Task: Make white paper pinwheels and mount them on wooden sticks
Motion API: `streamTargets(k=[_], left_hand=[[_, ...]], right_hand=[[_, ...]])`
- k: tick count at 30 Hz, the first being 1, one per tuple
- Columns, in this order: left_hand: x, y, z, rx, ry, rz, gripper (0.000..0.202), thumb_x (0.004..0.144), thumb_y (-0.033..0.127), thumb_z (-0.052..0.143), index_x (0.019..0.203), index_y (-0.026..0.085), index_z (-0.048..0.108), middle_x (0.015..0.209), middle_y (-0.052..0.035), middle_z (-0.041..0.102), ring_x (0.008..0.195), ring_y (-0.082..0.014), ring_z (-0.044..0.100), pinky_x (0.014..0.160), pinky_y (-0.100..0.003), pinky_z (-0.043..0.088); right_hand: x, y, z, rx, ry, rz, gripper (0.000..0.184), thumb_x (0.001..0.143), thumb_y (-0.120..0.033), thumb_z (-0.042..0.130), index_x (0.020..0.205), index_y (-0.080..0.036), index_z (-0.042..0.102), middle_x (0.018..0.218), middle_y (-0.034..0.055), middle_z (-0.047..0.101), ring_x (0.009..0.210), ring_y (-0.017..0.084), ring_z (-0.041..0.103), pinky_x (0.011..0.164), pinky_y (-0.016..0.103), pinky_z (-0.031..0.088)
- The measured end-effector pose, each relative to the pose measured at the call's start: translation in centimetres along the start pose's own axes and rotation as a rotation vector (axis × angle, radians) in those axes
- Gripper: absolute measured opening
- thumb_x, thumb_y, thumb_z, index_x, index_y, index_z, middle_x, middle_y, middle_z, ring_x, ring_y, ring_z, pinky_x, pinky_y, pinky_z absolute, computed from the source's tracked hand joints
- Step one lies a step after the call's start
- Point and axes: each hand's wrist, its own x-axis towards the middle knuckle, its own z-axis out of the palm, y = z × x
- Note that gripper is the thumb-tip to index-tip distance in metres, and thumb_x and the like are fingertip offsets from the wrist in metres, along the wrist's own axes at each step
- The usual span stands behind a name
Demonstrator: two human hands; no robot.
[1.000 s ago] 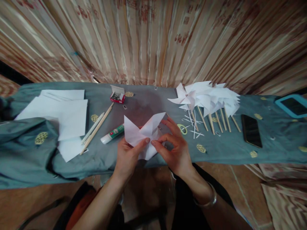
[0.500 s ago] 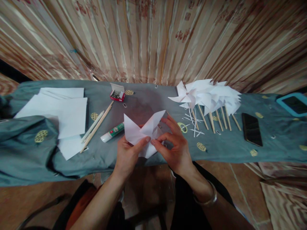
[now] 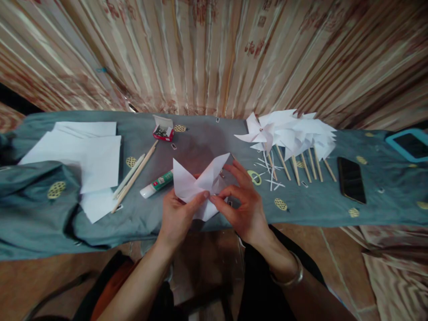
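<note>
**Folded Paper Held in Both Hands; No Stick Showing**

You are holding one piece of folded white paper [image 3: 186, 182] over the near edge of the table [image 3: 307, 209]. Your left hand [image 3: 177, 214] is gripping its left side, with the thumb pressing near the centre. Your right hand [image 3: 245, 205] is pinching just beside that thumb. Both hands are sitting close together, clamped on the same paper.

Status of this piece: the folding is looking well advanced, with pointed blades standing up and meeting toward the middle. Your fingertips are covering the centre, so whether anything is fastening it cannot be told. No stick is showing on it; that join is apparently lacking.

Status of the set: a row of pinwheels [image 3: 306, 131] is lying overlapped on your right, their handles [image 3: 294, 171] pointing toward you. The leftmost is showing a pin [image 3: 261, 129] at its middle. These are seemingly counting as complete.

Unused stock is lying on your left: paper sheets [image 3: 102, 165], loose sticks [image 3: 135, 175] and an open red box [image 3: 163, 133] holding small metal pieces. A glue stick [image 3: 156, 185] is lying near your left hand.
</note>
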Motion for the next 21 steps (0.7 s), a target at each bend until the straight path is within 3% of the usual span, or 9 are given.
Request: streamTargets(k=[6,10,12,16,18,21], left_hand=[[-0.2,0.0,0.0,0.013,0.023,-0.037,0.031,0.059,0.029,0.083,0.083,0.012,0.073,0.082,-0.0072,0.076,0.067,-0.0188,0.068,0.062,-0.027,0.054],[0.1,0.2,-0.5,-0.034,0.073,-0.029,0.035,0.055,0.027,0.085,0.083,0.012,0.071,0.081,-0.0067,0.076,0.065,-0.0186,0.068,0.063,-0.028,0.054],[0.5,0.6,-1.0,-0.073,0.134,-0.017,0.036,0.053,0.027,0.085,0.082,0.012,0.071,0.08,-0.0066,0.076,0.066,-0.0192,0.068,0.064,-0.029,0.055],[1.2,2.0,-2.3,-0.141,0.26,0.029,0.03,0.05,0.022,0.085,0.074,0.014,0.07,0.075,-0.0032,0.074,0.066,-0.0177,0.067,0.064,-0.028,0.055],[1.3,2.7,-2.9,-0.172,0.278,0.058,0.03,0.048,0.018,0.085,0.074,0.016,0.071,0.075,-0.0021,0.074,0.068,-0.0165,0.067,0.066,-0.027,0.055],[1.0,3.1,-3.4,-0.172,0.292,0.079,0.029,0.047,0.017,0.085,0.072,0.017,0.071,0.074,-0.0022,0.074,0.066,-0.0162,0.066,0.064,-0.026,0.056]], right_hand=[[-0.2,-0.2,0.3,0.003,0.021,-0.014,0.016,0.076,-0.022,0.071,0.064,-0.027,0.062,0.135,0.0007,0.055,0.139,0.032,0.036,0.113,0.055,0.033],[-0.1,-0.3,0.0,0.034,0.033,0.003,0.01,0.076,-0.026,0.072,0.069,-0.028,0.066,0.136,0.0015,0.055,0.137,0.031,0.038,0.112,0.053,0.034],[0.3,0.3,-0.6,0.054,0.065,0.058,0.003,0.08,-0.029,0.068,0.078,-0.027,0.068,0.135,0.0034,0.056,0.133,0.029,0.045,0.11,0.05,0.037],[1.5,2.8,-2.5,0.019,0.144,0.106,0.013,0.087,-0.028,0.057,0.091,-0.024,0.07,0.117,0.0067,0.067,0.11,0.023,0.063,0.096,0.043,0.05],[1.8,4.1,-3.0,-0.062,0.102,0.105,0.017,0.088,-0.026,0.055,0.094,-0.024,0.07,0.102,0.0058,0.071,0.095,0.021,0.067,0.084,0.038,0.054],[2.0,5.3,-2.8,-0.198,-0.017,0.086,0.02,0.088,-0.021,0.052,0.095,-0.022,0.07,0.094,0.006,0.073,0.088,0.021,0.067,0.082,0.037,0.053]])
